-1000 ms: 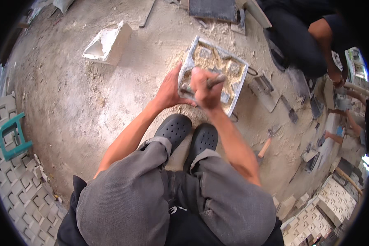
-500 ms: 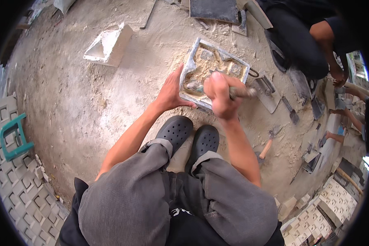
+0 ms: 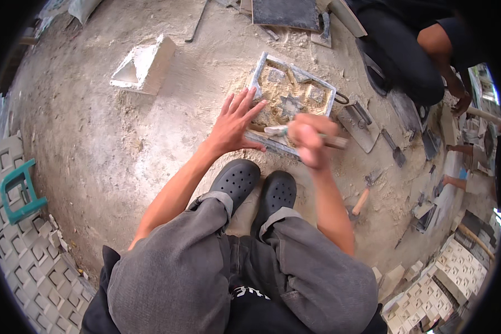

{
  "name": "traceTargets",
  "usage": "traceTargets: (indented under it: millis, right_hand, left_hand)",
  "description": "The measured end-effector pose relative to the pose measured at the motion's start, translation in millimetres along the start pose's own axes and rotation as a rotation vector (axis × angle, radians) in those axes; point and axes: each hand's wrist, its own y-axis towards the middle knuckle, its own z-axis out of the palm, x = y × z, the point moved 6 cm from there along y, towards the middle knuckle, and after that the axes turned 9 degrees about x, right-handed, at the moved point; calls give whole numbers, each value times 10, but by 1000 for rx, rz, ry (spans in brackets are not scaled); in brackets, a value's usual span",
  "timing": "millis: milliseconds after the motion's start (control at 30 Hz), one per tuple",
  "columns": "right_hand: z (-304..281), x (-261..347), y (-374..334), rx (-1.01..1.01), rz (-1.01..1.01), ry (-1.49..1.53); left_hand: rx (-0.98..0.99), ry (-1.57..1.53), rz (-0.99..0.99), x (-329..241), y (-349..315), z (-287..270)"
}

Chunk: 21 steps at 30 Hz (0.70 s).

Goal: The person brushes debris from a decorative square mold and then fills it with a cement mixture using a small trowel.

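Note:
On the ground before my feet is a square, grey-rimmed mould (image 3: 335,96), dusted with pale crumbs. Raised blocks and a star-shaped relief (image 3: 291,104) show inside it. My left hand (image 3: 232,122) rests against its left side, fingers spread and holding nothing. Above the near right part of the mould, my right hand (image 3: 313,140) is closed round a wooden-handled brush (image 3: 338,142). Its pale head points left, over the near edge. The hand is smeared by motion and covers part of the mould's near right corner.
A white-crusted hollow block (image 3: 150,64) stands at the far left. Trowels (image 3: 357,125) and a wooden-handled tool (image 3: 361,201) lie to the right. Another person (image 3: 398,61) crouches at the far right. A green stool (image 3: 19,192) and patterned tiles (image 3: 16,250) are at the left rim.
My right hand has moved with the brush toward me and slightly right, uncovering the star relief. My left fingers have spread and shifted over the mould's left rim.

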Motion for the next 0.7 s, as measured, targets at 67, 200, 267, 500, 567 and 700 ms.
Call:
traceTargets:
  millis: [67, 200, 267, 500, 567, 700]
  right_hand:
    - [63, -227, -2, 51, 51, -120]
    - [-78, -2, 72, 12, -47, 79]
    - [-92, 176, 170, 1, -17, 221]
    - [-46, -303, 104, 32, -15, 31]
    - [-92, -135, 123, -30, 3, 55]
    - [-132, 182, 112, -75, -109, 157]
  left_hand:
    - [-15, 6, 5, 6, 18, 6]
    - [-34, -51, -27, 26, 29, 71]
    - [-54, -54, -37, 66, -26, 16]
    - [-11, -55, -64, 45, 25, 107]
    - [-21, -67, -67, 51, -22, 111]
    - [-27, -104, -79, 82, -39, 81]
